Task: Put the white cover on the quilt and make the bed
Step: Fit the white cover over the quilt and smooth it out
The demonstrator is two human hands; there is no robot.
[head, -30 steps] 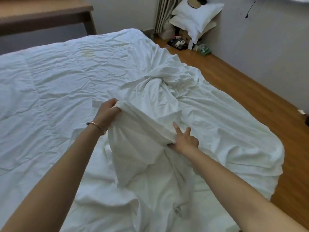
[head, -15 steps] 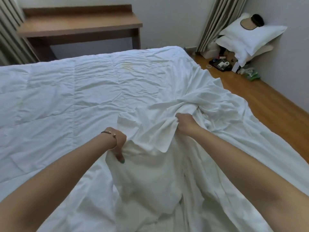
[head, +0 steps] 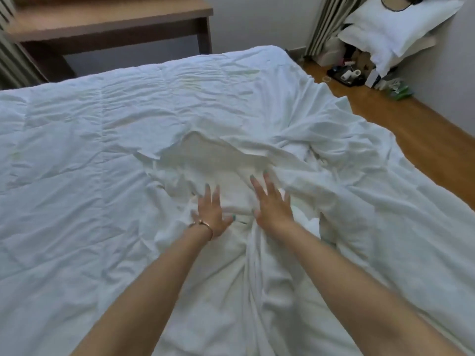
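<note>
The white quilt (head: 90, 155) lies spread across the bed, filling the left and far side. The thin white cover (head: 341, 181) is crumpled over the right half and bunched in the middle, with a loose flap lying flat near the centre. My left hand (head: 212, 214), with a bracelet on the wrist, hovers fingers spread just over the bunched cover. My right hand (head: 272, 204) is beside it, also spread wide, palm down over the fabric. Neither hand grips anything.
A wooden desk (head: 110, 24) stands beyond the far edge of the bed. On the wooden floor (head: 424, 140) to the right, pillows (head: 395, 27) are piled in the corner above small clutter (head: 347, 73), next to a curtain (head: 326, 21).
Both hands let go of the cover's edge they were holding up; the fabric has dropped flat on the bed. The hands now hover spread over it, and the view tilted up slightly.
</note>
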